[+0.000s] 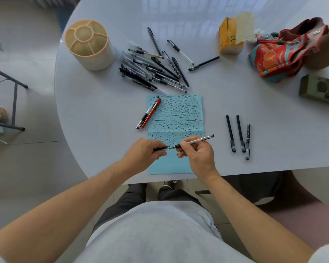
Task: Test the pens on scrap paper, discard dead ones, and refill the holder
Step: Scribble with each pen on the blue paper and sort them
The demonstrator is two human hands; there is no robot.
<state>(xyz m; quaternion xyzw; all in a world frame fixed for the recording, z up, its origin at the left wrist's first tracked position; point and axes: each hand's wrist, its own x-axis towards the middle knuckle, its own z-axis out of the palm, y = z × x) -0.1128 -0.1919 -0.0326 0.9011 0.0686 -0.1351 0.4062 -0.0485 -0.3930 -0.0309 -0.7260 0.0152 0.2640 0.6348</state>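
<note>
Closest in, both hands are over the near end of the blue scrap paper (pixel 176 118), which is pretty much covered in black scribble lines with a few red ones. The right hand (pixel 197 154) has its fingers pinched around a clear-barrelled pen (pixel 195 141), tip pointing left, and the left hand (pixel 142 152) has its fingers curled around a small dark pen cap (pixel 162 148) right at that tip, the two almost touching. Off to the right of the paper, three dark pens (pixel 239 133) lie side by side on the white counter (pixel 103 111). On the paper's left edge a red pen (pixel 151 112) and a black-and-clear pen (pixel 147 113) lie together. Further back there's a big messy pile of pens (pixel 152 71), a few strays next to it, and left of that the beige pen holder (pixel 89 44), upright with divided compartments. Far right: an orange carton (pixel 229 37), a red patterned pouch (pixel 279 52) and a green box (pixel 319 90).
</note>
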